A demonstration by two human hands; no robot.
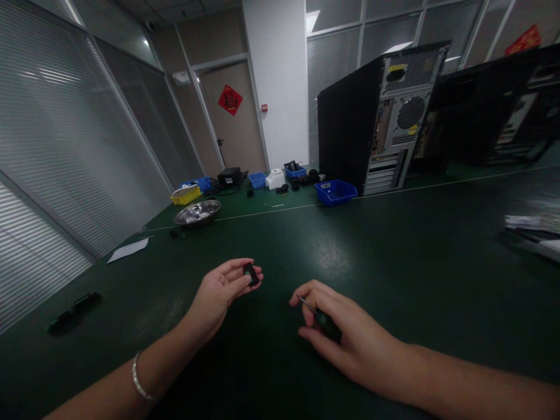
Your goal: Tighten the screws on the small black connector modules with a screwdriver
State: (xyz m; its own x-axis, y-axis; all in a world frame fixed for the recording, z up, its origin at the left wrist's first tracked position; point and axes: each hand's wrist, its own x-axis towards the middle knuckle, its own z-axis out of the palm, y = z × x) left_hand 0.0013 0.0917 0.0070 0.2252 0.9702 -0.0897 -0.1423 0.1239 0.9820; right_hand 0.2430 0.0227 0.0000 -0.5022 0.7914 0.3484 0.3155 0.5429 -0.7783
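My left hand [227, 287] pinches a small black part [251, 274] between thumb and fingers, above the green table [280, 245]. To the right of it, my right hand [332, 321] is closed around a screwdriver [327, 325] with a dark handle. The thin metal shaft points up and left, towards the left hand. A gap separates the screwdriver tip from the black part.
A black computer case [350, 122] stands at the back right beside a blue tray [336, 192]. A metal bowl [198, 214] and a yellow tray [186, 195] are at the back left. Dark items [72, 313] lie at the left, plastic-wrapped things [536, 224] at the right.
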